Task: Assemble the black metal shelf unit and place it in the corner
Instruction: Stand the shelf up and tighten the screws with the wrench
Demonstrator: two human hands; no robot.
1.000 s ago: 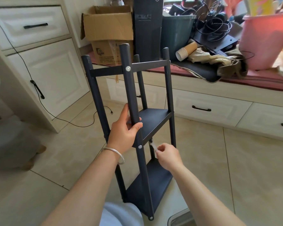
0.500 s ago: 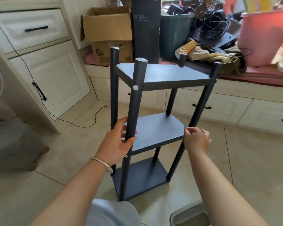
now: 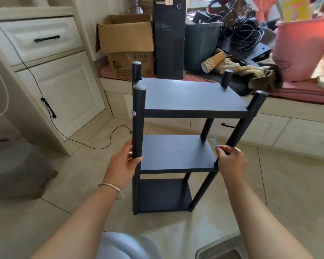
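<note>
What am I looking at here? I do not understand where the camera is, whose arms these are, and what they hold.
The camera sits on a person's head and looks down, so both arms are that person's own. No robot is involved. The left hand grips the near-left post of a black shelf unit, which stands upright on the tiled floor with three shelves. The right hand holds the near-right post and also pinches a small wrench. Behind, a bench carries a cardboard box, paper cups and cables.

Lower cardboard box (image 3: 128, 65), front face: partial print ending "-2019", a round logo at left, small lines beneath too blurred to read; black computer tower (image 3: 169, 40), top edge: white lettering "ThinkCentr", cut off by a sticker.
</note>
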